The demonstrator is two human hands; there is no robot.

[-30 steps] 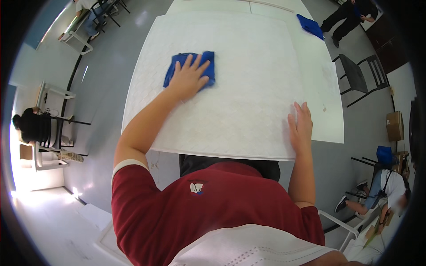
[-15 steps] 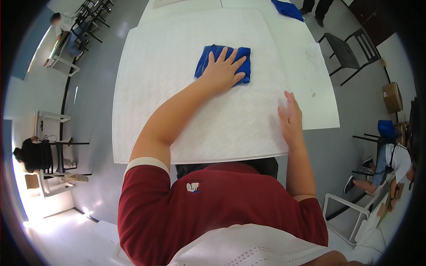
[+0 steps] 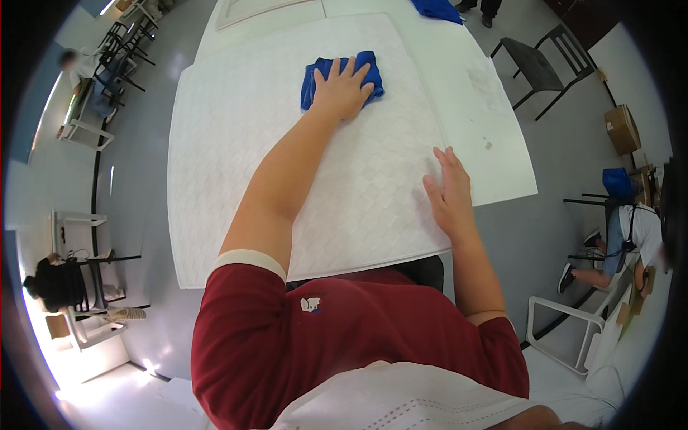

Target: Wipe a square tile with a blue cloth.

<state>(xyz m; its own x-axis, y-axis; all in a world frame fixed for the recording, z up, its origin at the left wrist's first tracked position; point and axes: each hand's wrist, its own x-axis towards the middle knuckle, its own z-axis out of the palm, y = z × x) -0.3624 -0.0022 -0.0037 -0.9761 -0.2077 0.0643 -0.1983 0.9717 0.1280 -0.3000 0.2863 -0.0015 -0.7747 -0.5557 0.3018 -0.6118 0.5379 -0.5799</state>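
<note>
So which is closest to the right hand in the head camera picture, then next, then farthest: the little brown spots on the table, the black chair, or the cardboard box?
From the right hand:
1. Brown spots, on the bare white table just beyond the hand.
2. Black chair, on the floor past the table's far right edge.
3. Cardboard box, farther right.

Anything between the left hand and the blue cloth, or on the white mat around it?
Nothing visible. The left hand lies flat on the blue cloth, and the white mat around it is bare. The right hand rests near the mat's right edge, apart from the cloth.
</note>
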